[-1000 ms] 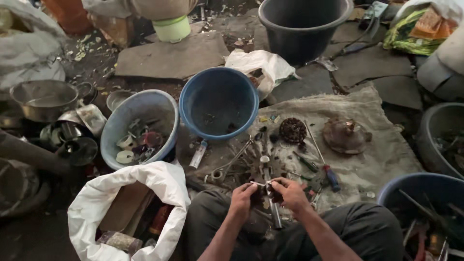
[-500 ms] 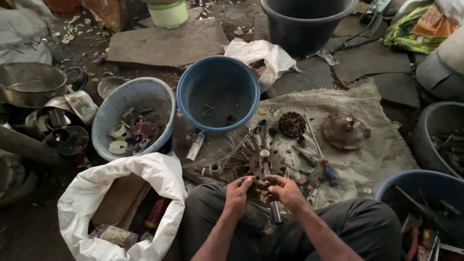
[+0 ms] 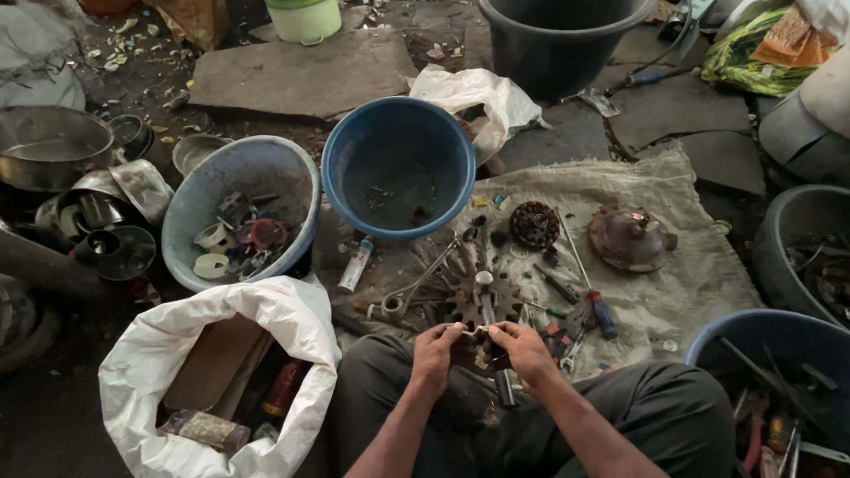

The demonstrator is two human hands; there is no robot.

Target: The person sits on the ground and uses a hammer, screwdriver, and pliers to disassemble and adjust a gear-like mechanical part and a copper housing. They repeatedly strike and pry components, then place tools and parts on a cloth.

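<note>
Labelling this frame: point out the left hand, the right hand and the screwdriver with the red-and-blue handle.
left hand (image 3: 436,345), head view, back of the hand.
right hand (image 3: 522,347), head view, back of the hand.
screwdriver (image 3: 603,314), head view, red-and-blue handle.

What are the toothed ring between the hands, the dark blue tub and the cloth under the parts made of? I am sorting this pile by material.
Toothed ring: looks like dull grey metal, grimy and unpainted, with stiff notched teeth.
Dark blue tub: probably moulded plastic, given its even colour, smooth rolled rim and scuffed matt inside.
Cloth: seemingly coarse woven sacking, beige and stained, with wrinkles and frayed edges.
</note>
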